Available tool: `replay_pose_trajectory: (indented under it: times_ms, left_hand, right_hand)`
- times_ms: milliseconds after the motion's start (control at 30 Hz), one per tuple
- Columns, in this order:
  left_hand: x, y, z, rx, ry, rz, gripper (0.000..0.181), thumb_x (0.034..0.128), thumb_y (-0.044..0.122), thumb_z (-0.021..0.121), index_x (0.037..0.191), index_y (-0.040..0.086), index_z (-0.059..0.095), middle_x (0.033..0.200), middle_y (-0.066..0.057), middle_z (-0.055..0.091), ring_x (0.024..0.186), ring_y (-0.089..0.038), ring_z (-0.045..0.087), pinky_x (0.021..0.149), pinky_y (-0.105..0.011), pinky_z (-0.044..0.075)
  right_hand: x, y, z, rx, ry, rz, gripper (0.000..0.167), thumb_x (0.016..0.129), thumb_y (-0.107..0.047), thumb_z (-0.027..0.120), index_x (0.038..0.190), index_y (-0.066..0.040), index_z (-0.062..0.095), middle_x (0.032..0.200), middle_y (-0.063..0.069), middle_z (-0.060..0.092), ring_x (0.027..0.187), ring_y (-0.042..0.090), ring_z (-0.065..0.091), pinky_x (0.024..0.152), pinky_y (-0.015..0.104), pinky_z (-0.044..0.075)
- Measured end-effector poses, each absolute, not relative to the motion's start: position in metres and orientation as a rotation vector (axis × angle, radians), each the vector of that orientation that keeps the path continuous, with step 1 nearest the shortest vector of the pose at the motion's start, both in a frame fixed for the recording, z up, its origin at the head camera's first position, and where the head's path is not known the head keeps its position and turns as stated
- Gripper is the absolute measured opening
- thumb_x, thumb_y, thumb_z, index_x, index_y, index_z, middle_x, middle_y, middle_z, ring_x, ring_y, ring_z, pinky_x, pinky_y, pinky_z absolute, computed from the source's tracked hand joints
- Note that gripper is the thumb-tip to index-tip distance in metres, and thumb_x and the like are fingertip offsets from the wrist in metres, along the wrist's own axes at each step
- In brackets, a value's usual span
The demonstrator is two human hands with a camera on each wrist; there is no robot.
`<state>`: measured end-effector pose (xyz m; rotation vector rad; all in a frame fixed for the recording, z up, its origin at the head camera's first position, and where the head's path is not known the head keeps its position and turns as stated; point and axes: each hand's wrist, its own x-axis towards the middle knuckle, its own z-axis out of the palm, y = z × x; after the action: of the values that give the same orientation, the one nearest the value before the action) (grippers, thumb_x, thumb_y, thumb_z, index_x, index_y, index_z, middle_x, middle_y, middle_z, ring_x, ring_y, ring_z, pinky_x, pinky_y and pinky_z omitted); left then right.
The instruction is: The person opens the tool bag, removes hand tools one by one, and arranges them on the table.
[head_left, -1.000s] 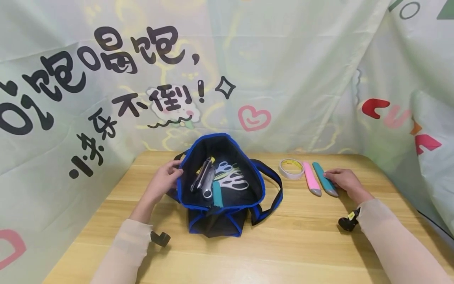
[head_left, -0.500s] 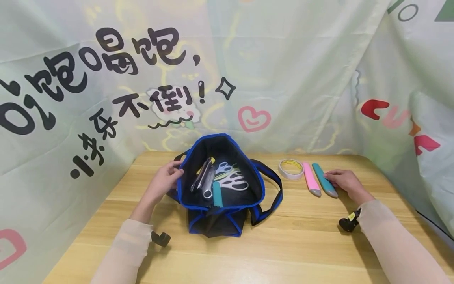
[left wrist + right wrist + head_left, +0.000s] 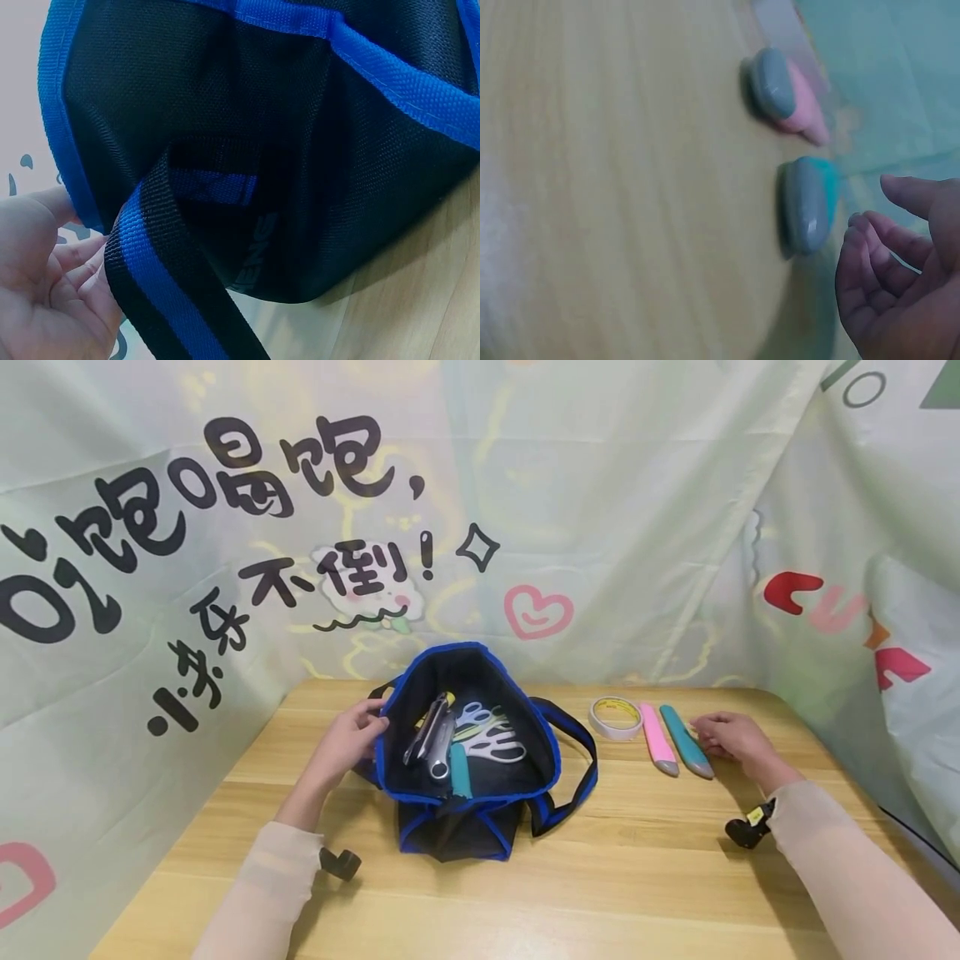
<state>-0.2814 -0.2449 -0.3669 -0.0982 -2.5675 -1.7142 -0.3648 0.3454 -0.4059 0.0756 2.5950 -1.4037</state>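
Observation:
A black tool bag [image 3: 465, 827] with blue trim stands with its mouth toward me, and a strap [image 3: 169, 262] hangs outside it in the left wrist view. My left hand [image 3: 348, 739] holds the bag's left rim. Inside lie several scissors [image 3: 495, 743], a metal wrench-like tool [image 3: 441, 752], a utility knife [image 3: 423, 731] and a teal handle [image 3: 460, 770]. On the right, my right hand [image 3: 735, 743] hovers beside a slim teal tool with a grey rounded end [image 3: 686, 743]. Its fingers are loosely bent, with nothing between them, apart from the tool in the right wrist view.
A matching pink tool [image 3: 659, 739] lies parallel to the teal one. Left of them is a roll of tape [image 3: 617, 718]. The bag's right strap [image 3: 585, 752] loops out onto the wooden table [image 3: 600, 893]. A printed curtain [image 3: 637, 527] hangs behind.
My right hand has come off the teal tool and shifted slightly to the right. The tool stays where it lay. My left hand and the bag have not moved.

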Motion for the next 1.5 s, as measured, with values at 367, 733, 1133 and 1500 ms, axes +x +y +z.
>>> replay_pose_trajectory:
  times_ms: [367, 733, 1133, 1500]
  left_hand:
    - [-0.284, -0.247, -0.365, -0.123, -2.574, -1.722, 0.047, 0.0985, 0.009, 0.054, 0.142, -0.005, 0.043, 0.094, -0.02, 0.062, 0.07, -0.02, 0.062, 0.064, -0.034, 0.058]
    - [-0.281, -0.243, -0.364, -0.126, -2.565, -1.689, 0.045, 0.0978, 0.014, 0.057, 0.14, 0.0, 0.048, 0.093, -0.019, 0.061, 0.071, -0.022, 0.064, 0.065, -0.036, 0.058]
    - [-0.281, -0.244, -0.364, -0.128, -2.561, -1.695, 0.045, 0.0977, 0.013, 0.057, 0.14, 0.0, 0.047, 0.095, -0.02, 0.062, 0.068, -0.022, 0.063, 0.061, -0.034, 0.057]
    - [-0.282, -0.244, -0.368, -0.135, -2.562, -1.71, 0.046, 0.0978, 0.013, 0.057, 0.141, 0.0, 0.047, 0.094, -0.02, 0.061, 0.07, -0.02, 0.063, 0.063, -0.035, 0.058]
  right_hand:
    - [-0.364, 0.308, -0.371, -0.13, 2.676, -1.3, 0.064, 0.102, -0.04, 0.047, 0.139, 0.012, 0.042, 0.124, 0.029, 0.053, 0.094, 0.019, 0.059, 0.081, 0.034, 0.053]
    - [-0.36, 0.244, -0.342, -0.325, 2.578, -1.382, 0.05, 0.102, -0.03, 0.052, 0.134, 0.008, 0.048, 0.108, 0.012, 0.06, 0.088, 0.014, 0.056, 0.074, 0.024, 0.051]
    - [-0.35, 0.18, -0.316, -0.493, 2.393, -1.501, 0.05, 0.098, -0.035, 0.059, 0.134, 0.0, 0.052, 0.116, 0.017, 0.059, 0.099, 0.029, 0.057, 0.087, 0.034, 0.051]
    - [-0.343, 0.118, -0.301, -0.595, 2.206, -1.567, 0.05, 0.099, -0.031, 0.059, 0.136, 0.0, 0.05, 0.129, 0.023, 0.055, 0.113, 0.041, 0.054, 0.097, 0.044, 0.048]
